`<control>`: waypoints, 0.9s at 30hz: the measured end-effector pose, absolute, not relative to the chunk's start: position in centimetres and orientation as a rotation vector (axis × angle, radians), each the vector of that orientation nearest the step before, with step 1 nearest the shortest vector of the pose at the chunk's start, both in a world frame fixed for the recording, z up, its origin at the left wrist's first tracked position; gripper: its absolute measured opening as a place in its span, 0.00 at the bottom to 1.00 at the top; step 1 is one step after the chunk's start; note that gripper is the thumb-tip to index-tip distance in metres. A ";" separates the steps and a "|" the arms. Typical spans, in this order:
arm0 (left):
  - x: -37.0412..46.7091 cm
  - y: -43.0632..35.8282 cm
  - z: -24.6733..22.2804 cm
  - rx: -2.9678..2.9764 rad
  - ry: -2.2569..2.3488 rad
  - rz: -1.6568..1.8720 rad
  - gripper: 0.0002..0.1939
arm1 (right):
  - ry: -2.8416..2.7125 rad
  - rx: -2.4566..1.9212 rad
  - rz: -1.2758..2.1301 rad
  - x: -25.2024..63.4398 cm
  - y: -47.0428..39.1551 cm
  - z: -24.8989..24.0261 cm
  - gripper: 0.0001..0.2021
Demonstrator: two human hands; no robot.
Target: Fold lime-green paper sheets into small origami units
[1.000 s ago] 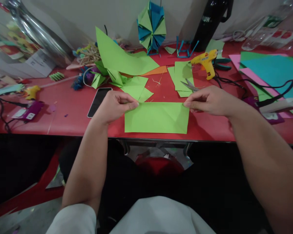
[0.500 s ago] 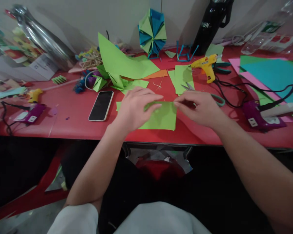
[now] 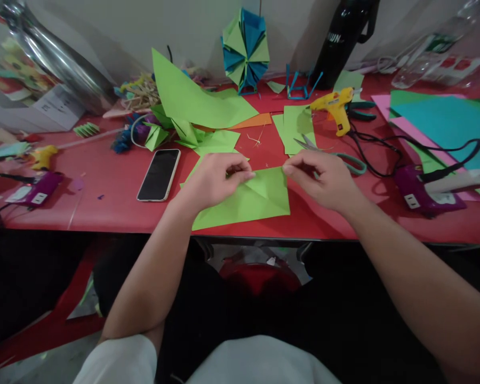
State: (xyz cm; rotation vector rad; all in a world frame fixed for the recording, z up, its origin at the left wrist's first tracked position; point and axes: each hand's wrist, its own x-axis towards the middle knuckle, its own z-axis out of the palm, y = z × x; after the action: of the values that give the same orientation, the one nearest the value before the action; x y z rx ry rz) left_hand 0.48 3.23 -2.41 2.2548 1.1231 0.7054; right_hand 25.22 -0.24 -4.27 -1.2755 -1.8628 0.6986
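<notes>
A green sheet of paper (image 3: 248, 201) with crease lines lies near the table's front edge, its left end partly covered by my left hand. My left hand (image 3: 218, 181) pinches the paper's upper edge between thumb and fingers. At the sheet's upper right corner, my right hand (image 3: 318, 173) has its thumb and index finger closed on the paper. Behind my right hand lie scissors (image 3: 354, 163) with green handles, their blades resting over smaller green paper pieces (image 3: 298, 128). A phone (image 3: 159, 175) rests face up left of my left hand.
A yellow glue gun (image 3: 336, 106) and its black cord lie right of centre. Purple power strips (image 3: 428, 193) sit on both sides. Coloured sheets (image 3: 444, 125) are stacked at right. A black bottle (image 3: 340, 45), a steel flask (image 3: 60, 58) and a blue-green paper wheel (image 3: 246, 50) stand behind.
My left thumb and fingers have closed onto the paper's upper edge. The sheet now shows more of its surface, reaching further left and nearer the front edge. The view has shifted slightly.
</notes>
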 end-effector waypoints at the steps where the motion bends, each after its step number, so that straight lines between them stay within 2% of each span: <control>1: 0.2 3.3 -2.4 2.228 1.149 0.735 0.09 | -1.812 -1.269 0.775 25.3 -0.1 -4.4 0.11; 5: -0.3 3.5 -2.3 2.068 1.214 0.963 0.10 | -1.653 -1.147 1.279 25.1 -0.4 -5.2 0.17; 7: -0.4 3.6 -2.4 1.965 1.227 1.009 0.10 | -1.531 -1.134 1.417 24.7 -0.8 -5.5 0.16; 11: -0.6 3.4 -2.7 1.766 1.194 0.812 0.11 | -1.178 -1.160 1.352 24.0 -0.8 -6.3 0.13; 14: -0.3 3.2 -3.1 1.598 1.085 0.686 0.13 | -1.110 -1.167 1.301 24.1 -0.2 -7.2 0.14; 19: 1.2 3.1 -4.7 1.418 0.940 0.741 0.24 | -1.265 -1.219 1.167 24.0 0.5 -8.2 0.19; 27: 1.8 3.2 -6.2 1.346 0.982 0.779 0.22 | -1.296 -1.296 1.078 23.6 0.0 -8.1 0.20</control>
State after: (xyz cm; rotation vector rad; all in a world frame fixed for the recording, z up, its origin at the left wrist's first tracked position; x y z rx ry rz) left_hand 1.77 3.15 -6.19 1.3460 0.9815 0.7788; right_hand 23.56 0.04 -8.14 -1.2963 -1.2956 1.0780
